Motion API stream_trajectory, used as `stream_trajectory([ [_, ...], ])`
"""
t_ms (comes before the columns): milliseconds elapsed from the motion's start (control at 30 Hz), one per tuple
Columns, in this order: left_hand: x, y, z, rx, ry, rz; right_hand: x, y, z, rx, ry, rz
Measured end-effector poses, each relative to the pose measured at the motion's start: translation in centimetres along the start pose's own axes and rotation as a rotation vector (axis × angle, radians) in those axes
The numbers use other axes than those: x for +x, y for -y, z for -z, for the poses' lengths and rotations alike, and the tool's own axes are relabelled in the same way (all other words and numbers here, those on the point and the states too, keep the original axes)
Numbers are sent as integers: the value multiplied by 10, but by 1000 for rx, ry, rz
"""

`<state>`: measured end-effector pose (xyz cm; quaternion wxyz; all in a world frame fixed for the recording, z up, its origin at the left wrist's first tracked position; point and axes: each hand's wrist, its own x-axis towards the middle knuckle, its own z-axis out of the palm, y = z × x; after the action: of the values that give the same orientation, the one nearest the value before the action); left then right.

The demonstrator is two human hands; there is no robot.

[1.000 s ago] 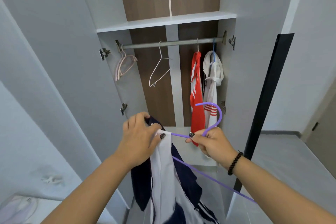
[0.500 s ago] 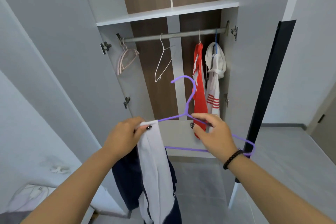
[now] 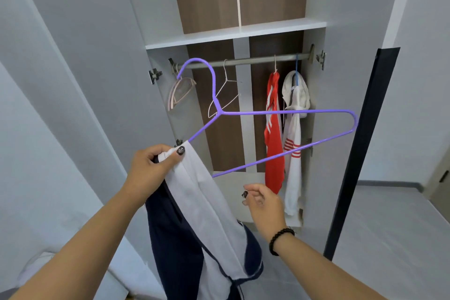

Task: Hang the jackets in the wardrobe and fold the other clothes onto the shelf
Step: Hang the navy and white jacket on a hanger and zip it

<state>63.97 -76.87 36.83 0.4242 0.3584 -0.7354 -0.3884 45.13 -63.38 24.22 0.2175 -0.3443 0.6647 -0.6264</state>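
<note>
Here your left hand pinches the white-and-navy fabric jacket together with one end of the thin purple wire hanger, held up before the open grey wardrobe. Your right hand hangs just below the hanger's bottom bar, fingers loosely curled, holding nothing.

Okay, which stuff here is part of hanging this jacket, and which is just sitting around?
In use:
navy and white jacket, held by the left hand
purple hanger
wardrobe rail
right hand, free below the hanger

Just there:
red jacket and white jacket, already hung
empty white hanger
pink hangers
shelf
</note>
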Motion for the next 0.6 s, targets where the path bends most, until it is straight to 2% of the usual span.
stream_trajectory([
  [67,-1,-7,6,-52,19,3,7,1,-8,106,84,-134],
  [133,-2,-11,10,-103,28,30,9,5,-17,101,231,-197],
  [300,-8,-16,1,-167,27,50,9,6,-46,-173,335,49],
  [367,-9,-18,-5,-193,34,70,9,5,-52,-219,389,79],
  [467,-9,-18,-6,-253,64,93,14,-4,-54,-324,366,60],
  [600,-7,-13,7,-294,78,98,19,-17,-43,-461,239,96],
])
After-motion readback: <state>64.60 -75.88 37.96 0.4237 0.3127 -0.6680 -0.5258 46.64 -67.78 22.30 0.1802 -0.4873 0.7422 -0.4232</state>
